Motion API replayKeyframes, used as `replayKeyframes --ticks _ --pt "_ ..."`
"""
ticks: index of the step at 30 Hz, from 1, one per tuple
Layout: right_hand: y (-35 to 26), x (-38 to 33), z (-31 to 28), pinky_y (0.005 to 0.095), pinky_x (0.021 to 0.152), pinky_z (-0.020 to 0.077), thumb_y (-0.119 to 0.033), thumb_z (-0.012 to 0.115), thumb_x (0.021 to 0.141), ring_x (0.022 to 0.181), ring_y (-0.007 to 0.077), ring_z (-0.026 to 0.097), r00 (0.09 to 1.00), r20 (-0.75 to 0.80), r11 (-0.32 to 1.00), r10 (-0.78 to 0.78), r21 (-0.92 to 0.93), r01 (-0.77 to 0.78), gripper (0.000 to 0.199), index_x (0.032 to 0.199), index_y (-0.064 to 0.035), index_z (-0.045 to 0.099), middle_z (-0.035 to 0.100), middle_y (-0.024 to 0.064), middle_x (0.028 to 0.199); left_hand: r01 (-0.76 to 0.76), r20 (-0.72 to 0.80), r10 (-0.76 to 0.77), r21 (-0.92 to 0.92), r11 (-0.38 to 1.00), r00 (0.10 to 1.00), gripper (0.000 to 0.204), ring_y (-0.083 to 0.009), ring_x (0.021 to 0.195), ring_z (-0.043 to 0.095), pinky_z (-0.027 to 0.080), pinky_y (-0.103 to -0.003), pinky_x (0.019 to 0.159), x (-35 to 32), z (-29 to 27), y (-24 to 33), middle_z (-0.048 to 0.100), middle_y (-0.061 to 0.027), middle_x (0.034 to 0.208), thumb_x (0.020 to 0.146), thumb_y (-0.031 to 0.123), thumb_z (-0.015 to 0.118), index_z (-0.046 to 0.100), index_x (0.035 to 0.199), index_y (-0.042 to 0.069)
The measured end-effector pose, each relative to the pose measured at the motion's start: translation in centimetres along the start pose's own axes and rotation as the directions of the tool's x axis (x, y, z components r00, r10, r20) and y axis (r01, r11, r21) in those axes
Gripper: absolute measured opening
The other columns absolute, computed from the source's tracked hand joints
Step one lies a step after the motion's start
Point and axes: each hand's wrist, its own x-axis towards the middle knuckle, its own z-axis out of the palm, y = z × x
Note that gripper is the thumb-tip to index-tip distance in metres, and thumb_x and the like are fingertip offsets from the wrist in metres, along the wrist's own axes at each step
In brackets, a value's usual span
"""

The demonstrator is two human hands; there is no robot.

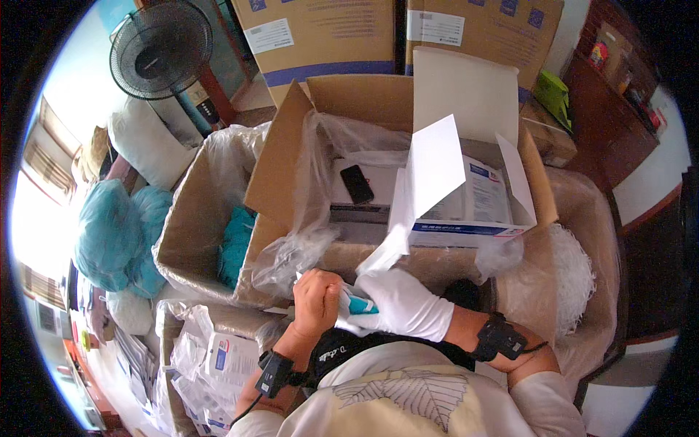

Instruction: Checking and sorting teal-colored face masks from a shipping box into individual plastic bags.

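In front of my body both hands hold a small folded teal item in a white packet. My left hand is bare and closed in a fist around the packet's left end. My right hand wears a white glove, its fingers curled around the right side, hiding part of it. Just beyond them an open white carton, with its lid raised, holds several white printed packets. It rests in a large cardboard box lined with clear plastic. A black phone lies on a white box inside.
To the left, a plastic-lined carton contains teal bundles. Lower left, another box holds white packets. White stringy material fills a lined container at right. A fan and tall cartons stand behind.
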Motion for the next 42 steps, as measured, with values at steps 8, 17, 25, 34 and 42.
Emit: replayKeyframes --ticks 8,17,25,34,42 --pt "1.3 -0.9 2.7 0.0387 0.074 0.0447 -0.026 0.067 0.073 0.084 0.0353 0.057 0.992 0.108 0.982 0.059 0.175 -0.077 0.035 0.097 -0.0028 0.055 0.059 0.0184 0.087 0.096 0.012 -0.098 0.139 0.986 0.995 0.007 -0.0317 0.064 0.054 0.043 -0.037 0.058 -0.1 0.5 0.3 0.057 -0.0124 0.071 0.080 0.007 0.052 0.054 0.076 0.003" --pt "2.3 -2.2 5.8 0.0290 0.076 0.0431 -0.030 0.057 0.086 0.082 0.0143 0.054 0.973 0.074 0.642 0.220 0.740 -0.201 0.034 0.105 -0.0024 0.051 0.059 0.0087 0.090 0.475 0.117 -0.468 -0.030 0.880 0.876 0.021 -0.0382 0.071 0.055 0.044 -0.039 0.061 -1.5 1.4 0.1 0.056 -0.0207 0.075 0.090 0.018 0.042 0.052 0.087 0.000" --pt "2.9 -0.8 3.6 0.0326 0.070 0.0412 -0.024 0.049 0.091 0.073 0.0173 0.048 0.706 -0.546 0.820 0.451 0.566 -0.085 0.021 0.090 -0.0028 0.049 0.050 0.0084 0.076 0.697 -0.057 -0.703 -0.093 0.711 0.709 0.027 -0.0223 0.063 0.051 0.041 -0.034 0.061 -3.4 1.5 -1.3 0.054 -0.0148 0.070 0.094 0.024 0.038 0.051 0.089 0.001" --pt "5.2 -1.1 -2.5 0.0347 0.092 0.0393 -0.039 0.041 0.091 0.108 0.0199 0.049 0.864 -0.235 0.145 0.445 0.971 0.190 0.051 0.129 -0.0058 0.036 0.047 0.0085 0.124 0.703 -0.849 -0.444 -0.130 0.699 0.285 0.032 -0.0220 0.076 0.048 0.040 -0.033 0.071 -16.6 -17.2 -12.1 0.055 -0.0134 0.081 0.092 0.025 0.041 0.055 0.090 -0.004" --pt "3.6 -0.2 -0.1 0.0342 0.092 0.0392 -0.044 0.043 0.089 0.107 0.0199 0.050 0.835 -0.127 0.282 0.536 0.959 -0.034 0.057 0.127 -0.0024 0.037 0.048 0.0097 0.122 0.923 -0.916 -0.134 0.384 -0.011 0.379 0.047 -0.0402 0.115 0.040 0.029 -0.041 0.099 -29.3 -24.9 -10.9 0.045 -0.0244 0.121 0.082 0.021 0.054 0.044 0.123 0.001"
